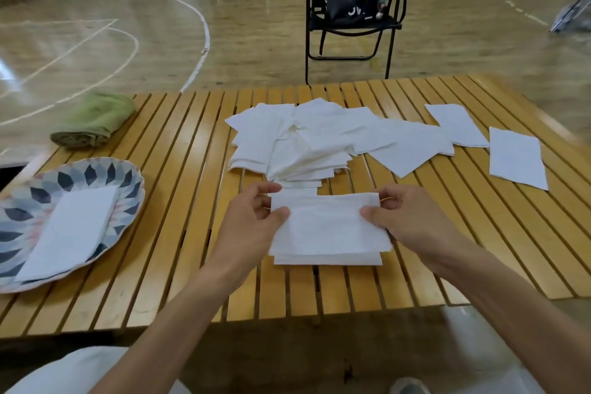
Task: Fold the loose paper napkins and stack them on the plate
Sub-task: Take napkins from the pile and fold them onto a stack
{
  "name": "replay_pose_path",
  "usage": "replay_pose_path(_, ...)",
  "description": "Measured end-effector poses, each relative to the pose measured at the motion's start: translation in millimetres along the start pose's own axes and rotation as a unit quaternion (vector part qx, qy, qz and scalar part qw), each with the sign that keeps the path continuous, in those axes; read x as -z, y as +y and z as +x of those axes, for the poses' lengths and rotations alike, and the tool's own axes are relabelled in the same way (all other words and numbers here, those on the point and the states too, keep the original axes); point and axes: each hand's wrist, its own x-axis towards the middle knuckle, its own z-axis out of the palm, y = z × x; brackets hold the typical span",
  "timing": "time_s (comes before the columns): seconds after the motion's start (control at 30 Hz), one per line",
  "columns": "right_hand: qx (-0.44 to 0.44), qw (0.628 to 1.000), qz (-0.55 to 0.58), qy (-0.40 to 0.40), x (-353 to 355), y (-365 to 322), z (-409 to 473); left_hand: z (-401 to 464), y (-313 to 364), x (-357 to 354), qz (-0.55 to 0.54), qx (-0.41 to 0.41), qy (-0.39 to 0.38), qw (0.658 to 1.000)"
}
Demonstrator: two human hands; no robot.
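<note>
A white paper napkin (pixel 326 230) lies folded over on the slatted table in front of me. My left hand (pixel 256 221) pinches its left edge and my right hand (pixel 406 217) pinches its right edge. Just beyond it sits a loose heap of white napkins (pixel 297 141), with more single napkins (pixel 515 157) spread to the right. At the left stands a patterned plate (pixel 19 214) with one folded napkin (pixel 70 233) lying on it.
A rolled green cloth (pixel 92 121) lies at the table's far left corner. The wooden slatted table (pixel 179 201) ends close to my knees. A black folding chair (pixel 351 25) with a dark bag stands on the gym floor behind the table.
</note>
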Motion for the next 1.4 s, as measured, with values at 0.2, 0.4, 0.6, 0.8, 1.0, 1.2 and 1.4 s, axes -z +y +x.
replay_pose_path(0.2, 0.030, 0.982, -0.174, 0.070, -9.0, 13.0, 9.2, 7.9, -14.3, -14.2, 0.192, -0.042, -0.003, 0.980)
replay_pose_path(0.4, 0.018, 0.977, -0.205, 0.062, -16.8, 28.1, 20.9, 10.5, -22.3, -15.9, 0.289, -0.072, -0.027, 0.954)
replay_pose_path(0.6, 0.081, 0.949, -0.287, 0.100, -17.8, 30.2, 20.7, 8.3, -20.4, -14.9, 0.431, -0.167, -0.082, 0.883)
replay_pose_path(0.8, 0.109, 0.926, -0.361, 0.033, -24.2, 30.1, 19.5, 3.5, -22.1, -15.8, 0.473, -0.169, -0.150, 0.852)
replay_pose_path(1.0, 0.117, 0.928, -0.353, 0.000, -37.3, 26.7, 27.5, -4.3, -25.8, -0.8, 0.473, -0.155, -0.133, 0.857)
replay_pose_path(1.2, 0.137, 0.934, -0.330, 0.023, -47.6, 22.7, 30.6, -4.2, -27.7, 3.7, 0.450, -0.157, -0.114, 0.872)
replay_pose_path(1.4, 0.189, 0.907, -0.375, 0.019, -66.0, -0.5, 50.0, 0.9, -27.1, 0.4, 0.441, -0.161, -0.121, 0.875)
